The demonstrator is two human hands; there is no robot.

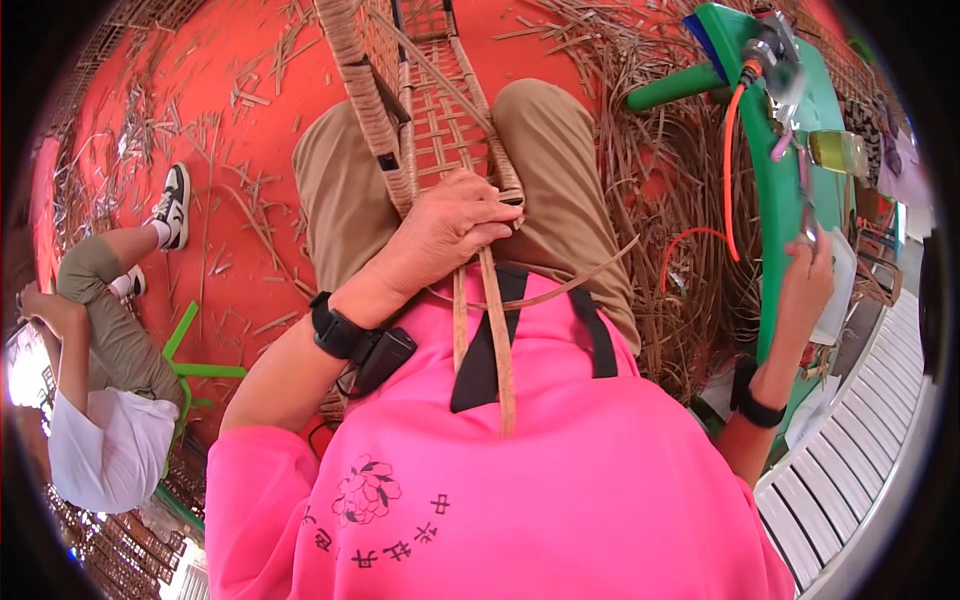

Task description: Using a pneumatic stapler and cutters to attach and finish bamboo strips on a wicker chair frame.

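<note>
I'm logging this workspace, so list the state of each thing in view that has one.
Left hand: closed on the woven frame's near end
Right hand: at a slim metal tool, grip unclear
Woven frame: rails wrapped, lattice open
Two long strips: lower ends loose over the pink shirt
Orange hose: curved, upper end joined to a tool
Strip heap: loose, tangled
Green stand: bearing tools
</note>
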